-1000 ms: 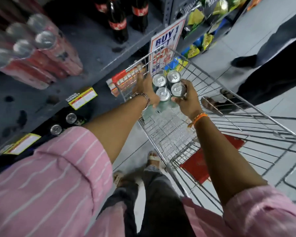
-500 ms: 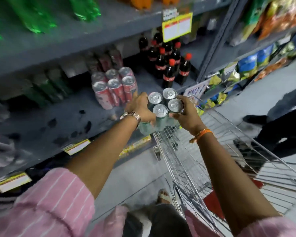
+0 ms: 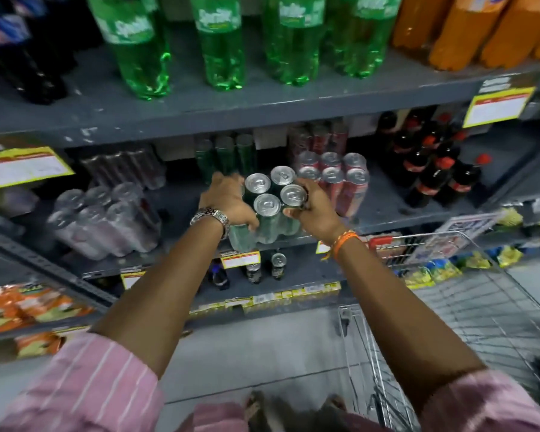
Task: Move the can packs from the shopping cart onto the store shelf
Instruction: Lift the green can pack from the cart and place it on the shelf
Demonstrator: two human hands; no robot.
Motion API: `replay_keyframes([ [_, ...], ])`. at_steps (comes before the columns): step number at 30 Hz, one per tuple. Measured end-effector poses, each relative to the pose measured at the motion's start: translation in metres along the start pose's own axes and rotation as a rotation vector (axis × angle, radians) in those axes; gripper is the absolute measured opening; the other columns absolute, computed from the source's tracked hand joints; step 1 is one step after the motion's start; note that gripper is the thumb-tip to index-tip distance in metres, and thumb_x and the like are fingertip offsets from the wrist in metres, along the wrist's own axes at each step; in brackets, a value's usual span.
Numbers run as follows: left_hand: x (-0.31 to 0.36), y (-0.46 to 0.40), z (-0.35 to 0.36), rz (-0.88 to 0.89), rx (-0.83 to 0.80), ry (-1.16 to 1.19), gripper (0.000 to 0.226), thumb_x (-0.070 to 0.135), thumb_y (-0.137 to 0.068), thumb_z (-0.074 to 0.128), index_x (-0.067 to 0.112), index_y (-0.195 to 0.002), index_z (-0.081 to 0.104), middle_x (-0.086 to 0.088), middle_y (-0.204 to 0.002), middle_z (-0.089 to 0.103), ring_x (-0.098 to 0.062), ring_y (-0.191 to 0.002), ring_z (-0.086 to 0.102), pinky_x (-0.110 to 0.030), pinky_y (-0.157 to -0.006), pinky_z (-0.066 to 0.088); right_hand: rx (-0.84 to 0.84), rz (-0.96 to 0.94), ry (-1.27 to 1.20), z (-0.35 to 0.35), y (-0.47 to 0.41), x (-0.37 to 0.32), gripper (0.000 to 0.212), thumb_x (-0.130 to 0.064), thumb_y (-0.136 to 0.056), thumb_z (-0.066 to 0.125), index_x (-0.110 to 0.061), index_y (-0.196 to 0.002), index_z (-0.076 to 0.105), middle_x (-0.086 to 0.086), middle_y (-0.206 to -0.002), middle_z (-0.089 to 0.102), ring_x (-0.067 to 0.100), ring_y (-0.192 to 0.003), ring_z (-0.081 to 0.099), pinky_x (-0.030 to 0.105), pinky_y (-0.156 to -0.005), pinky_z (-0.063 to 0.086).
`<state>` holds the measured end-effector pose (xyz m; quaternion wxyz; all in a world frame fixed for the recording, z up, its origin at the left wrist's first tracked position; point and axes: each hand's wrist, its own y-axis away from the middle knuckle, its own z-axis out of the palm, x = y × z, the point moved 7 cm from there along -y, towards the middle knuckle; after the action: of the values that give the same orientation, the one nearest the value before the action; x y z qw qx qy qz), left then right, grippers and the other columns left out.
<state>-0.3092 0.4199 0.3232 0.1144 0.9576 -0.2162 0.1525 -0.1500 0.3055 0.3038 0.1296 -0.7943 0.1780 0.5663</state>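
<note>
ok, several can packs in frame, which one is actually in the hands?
The green four-can pack, gripped by the left hand and right hand at the shelf edge. The red pack and silver pack sit untouched on the shelf.

**Readable text on the store shelves**

The word "Sprite" shows, blurred, in white letters on the green labels of the tall green plastic bottles [image 3: 221, 42] standing on the top grey metal shelf [image 3: 262, 101]. The yellow-bordered paper price tags [image 3: 498, 106] on the shelf edges carry print too small and blurred to read. No other wording is legible.
</note>
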Motion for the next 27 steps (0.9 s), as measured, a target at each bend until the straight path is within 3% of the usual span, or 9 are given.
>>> replay_keyframes([
  [3,-0.030,-0.008,-0.015,-0.029,0.052,0.019,0.108,0.039,-0.024,0.091,0.028,-0.124,0.053,0.003,-0.112,0.036,-0.028,-0.106,0.061,-0.035,-0.084,0.053,-0.028,-0.009,0.009,0.033,-0.018,-0.012,0.063,0.021,-0.082,0.062,0.006,-0.138,0.039,0.020,-0.120,0.053,0.019,-0.103,0.047,0.005,-0.068,0.048],
  [7,-0.060,-0.018,-0.023,-0.066,0.062,-0.014,0.106,0.041,-0.024,0.090,0.029,-0.123,0.054,0.002,-0.110,0.034,-0.029,-0.106,0.060,-0.039,-0.086,0.055,-0.064,-0.027,0.052,0.062,-0.035,-0.014,0.064,0.020,-0.082,0.063,0.006,-0.140,0.038,0.016,-0.120,0.052,0.018,-0.103,0.046,-0.003,-0.061,0.043],
  [10,-0.075,-0.032,-0.017,-0.067,0.068,0.003,0.107,0.042,-0.020,0.087,0.032,-0.122,0.056,0.001,-0.113,0.041,-0.027,-0.101,0.057,-0.038,-0.086,0.057,-0.073,-0.025,0.109,0.074,-0.046,-0.007,0.066,0.011,-0.083,0.069,0.000,-0.141,0.040,0.018,-0.128,0.058,0.020,-0.106,0.053,0.004,-0.077,0.047],
  [12,-0.083,-0.042,-0.010,-0.066,0.088,0.040,0.107,0.042,-0.017,0.084,0.035,-0.121,0.059,0.002,-0.108,0.040,-0.023,-0.094,0.054,-0.036,-0.084,0.058,-0.067,-0.019,0.112,0.078,-0.052,-0.001,0.064,0.012,-0.082,0.068,0.000,-0.140,0.042,0.019,-0.128,0.057,0.019,-0.105,0.051,0.001,-0.071,0.047],
  [17,-0.090,-0.060,0.004,-0.078,0.076,0.170,0.099,0.037,-0.019,0.087,0.048,-0.114,0.060,0.008,-0.104,0.043,-0.019,-0.095,0.055,-0.024,-0.072,0.043,-0.034,0.001,0.113,0.078,-0.062,0.013,0.063,0.004,-0.082,0.073,-0.003,-0.138,0.046,0.016,-0.129,0.060,0.031,-0.123,0.058,-0.005,-0.067,0.041],
  [19,-0.093,-0.063,0.004,-0.091,0.068,0.229,0.099,0.033,-0.025,0.090,0.049,-0.118,0.060,0.008,-0.107,0.044,-0.021,-0.103,0.056,-0.024,-0.075,0.043,-0.017,0.033,0.121,0.078,-0.064,0.018,0.062,-0.005,-0.080,0.077,-0.008,-0.135,0.050,0.013,-0.126,0.064,0.028,-0.120,0.061,0.011,-0.082,0.049],
  [21,-0.099,-0.063,0.005,-0.082,0.076,0.322,0.111,0.030,-0.034,0.095,0.043,-0.136,0.053,0.001,-0.125,0.045,-0.025,-0.121,0.055,-0.028,-0.091,0.049,-0.007,0.054,0.133,0.078,-0.066,0.023,0.064,-0.020,-0.075,0.082,-0.014,-0.131,0.051,0.004,-0.120,0.067,0.022,-0.113,0.064,0.029,-0.094,0.053],
  [24,-0.110,-0.039,0.020,-0.154,0.113,0.661,0.127,0.037,-0.053,0.095,0.022,-0.157,0.024,-0.007,-0.157,0.029,-0.022,-0.144,0.035,-0.036,-0.116,0.036,0.002,0.162,0.018,0.078,-0.070,0.037,0.068,-0.048,-0.070,0.079,-0.020,-0.125,0.050,-0.001,-0.117,0.066,0.018,-0.112,0.063,0.036,-0.100,0.051],
  [27,-0.113,-0.008,0.056,-0.243,0.191,1.015,0.094,0.055,-0.079,0.071,0.013,-0.153,0.030,-0.004,-0.155,0.037,-0.021,-0.144,0.038,-0.042,-0.120,0.033,-0.035,0.281,-0.106,0.083,-0.073,0.053,0.058,-0.060,-0.078,0.065,-0.020,-0.119,0.057,0.004,-0.127,0.064,0.024,-0.120,0.059,0.041,-0.105,0.046],
])
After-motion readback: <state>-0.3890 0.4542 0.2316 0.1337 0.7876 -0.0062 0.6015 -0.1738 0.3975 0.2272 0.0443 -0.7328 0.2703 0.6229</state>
